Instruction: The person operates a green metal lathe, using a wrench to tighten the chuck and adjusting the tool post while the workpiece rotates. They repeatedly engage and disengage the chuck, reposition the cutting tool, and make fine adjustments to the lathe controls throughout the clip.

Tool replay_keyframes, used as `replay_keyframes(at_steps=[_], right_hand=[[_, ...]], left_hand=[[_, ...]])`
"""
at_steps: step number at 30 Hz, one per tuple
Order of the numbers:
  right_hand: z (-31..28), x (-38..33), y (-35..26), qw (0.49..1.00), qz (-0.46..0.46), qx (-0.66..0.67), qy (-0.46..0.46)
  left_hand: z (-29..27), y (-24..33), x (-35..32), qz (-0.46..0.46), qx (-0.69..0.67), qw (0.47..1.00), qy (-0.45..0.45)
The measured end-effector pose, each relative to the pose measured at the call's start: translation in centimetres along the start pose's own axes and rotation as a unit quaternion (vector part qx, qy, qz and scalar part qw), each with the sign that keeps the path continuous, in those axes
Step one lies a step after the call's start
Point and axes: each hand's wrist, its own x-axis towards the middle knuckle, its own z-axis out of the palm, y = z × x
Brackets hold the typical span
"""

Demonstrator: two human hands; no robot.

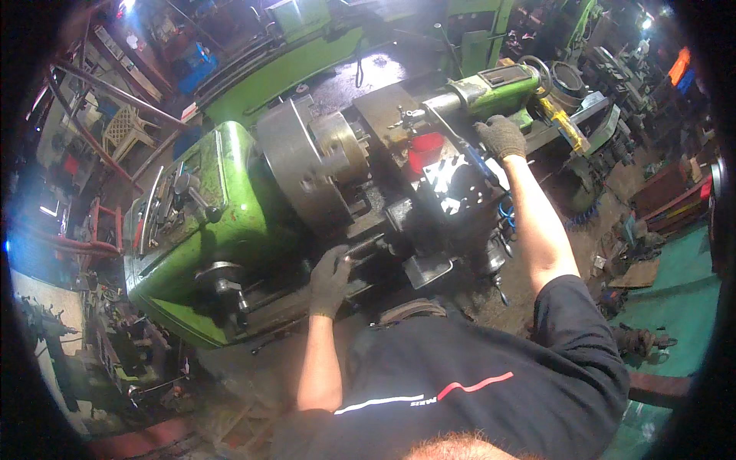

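A green lathe spreads out in front of me, its large steel chuck (303,157) clamping a round metal workpiece (340,146). My left hand (330,282), in a dark grey glove, reaches below the chuck with fingers stretched toward a threaded shaft (364,246); whether it touches the shaft I cannot tell. My gloved right hand (502,138) is curled beside the tailstock (498,86); what its fingers close on is hidden. Just left of that hand, a long blue-handled tool (477,159) slants over the carriage. A red container (425,152) sits on the carriage.
Several loose tools lie on the green headstock (230,180). A lever (241,295) sticks out from its front. Crank handles (498,280) jut from the carriage toward me. A yellow bar-like object (566,125) lies beyond the tailstock. A plastic chair (128,132) stands at the far left.
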Motion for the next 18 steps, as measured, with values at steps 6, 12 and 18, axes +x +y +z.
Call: replay_keyframes(at_steps=[6, 12, 18], right_hand=[[0.1, 0.2, 0.9, 0.998, -0.044, 0.039, 0.021], [0.1, 2.6, 3.9, 0.799, -0.029, 0.545, -0.252], [1.8, 8.4, 6.6, 0.894, -0.11, 0.41, -0.142]], left_hand=[[6.6, 8.2, 5.5, 0.139, 0.041, 0.989, -0.032], [12.4, 11.9, 14.7, 0.178, 0.111, 0.978, -0.006], [16.0, 13.3, 22.4, 0.088, 0.246, 0.965, 0.015]])
